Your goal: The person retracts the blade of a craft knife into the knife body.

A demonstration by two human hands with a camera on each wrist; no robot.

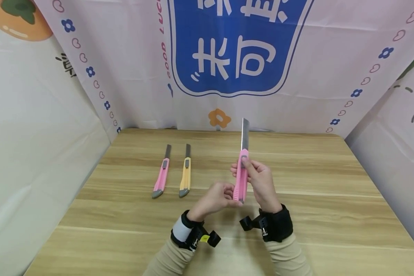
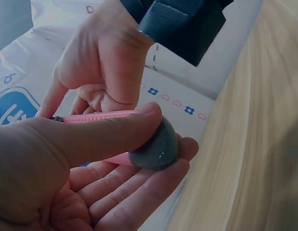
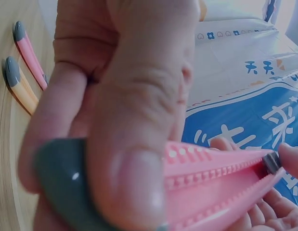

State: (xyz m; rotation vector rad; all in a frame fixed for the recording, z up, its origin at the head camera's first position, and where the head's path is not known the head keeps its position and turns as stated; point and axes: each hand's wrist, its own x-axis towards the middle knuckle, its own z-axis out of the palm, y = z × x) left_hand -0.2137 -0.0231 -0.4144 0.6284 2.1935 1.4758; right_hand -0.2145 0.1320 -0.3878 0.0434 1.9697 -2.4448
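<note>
In the head view my right hand (image 1: 261,183) grips a pink utility knife (image 1: 241,177) above the table, its thumb on the grey slider. A long blade (image 1: 245,133) sticks out of the top, tip away from me. My left hand (image 1: 216,200) pinches the knife's lower end. The left wrist view has its thumb over the pink body beside the grey end cap (image 2: 157,147), with the fingers beneath. Close up in the right wrist view, the left thumb (image 3: 134,178) covers part of that end, and the right thumb (image 3: 292,158) touches the slider (image 3: 271,163).
Left of my hands, a second pink utility knife (image 1: 162,174) and a yellow utility knife (image 1: 185,176) lie side by side on the wooden table (image 1: 117,214), blades out and pointing to the back. A printed cloth (image 1: 134,88) hangs behind the table's far edge.
</note>
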